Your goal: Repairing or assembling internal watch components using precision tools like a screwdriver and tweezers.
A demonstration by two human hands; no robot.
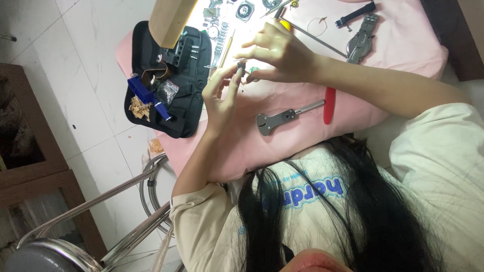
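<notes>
At the bottom of the frame, long black hair falls over a cream short-sleeved shirt (443,151); a chrome tubular chair frame (75,221) fills the lower left. Above it, just left of centre, the left hand (222,95) rises from a pink cloth-covered table (403,50), thumb and fingers pinched narrowly on a small grey metal part (241,66). The right hand (280,53) reaches in from the right and closes its fingertips on the same part from above, so both hands hold it in the air just over the cloth, upper centre of the frame. Below the hands on the cloth lies a grey metal wrench-like tool with a red handle (292,115). To the left, an open black zip tool case (171,80) holds a blue plastic block (146,95) and small bits. Farther off, along the top edge, a metal link watch bracelet (219,43), round watch parts (245,10) and a black strap (355,15) sit under bright light.
</notes>
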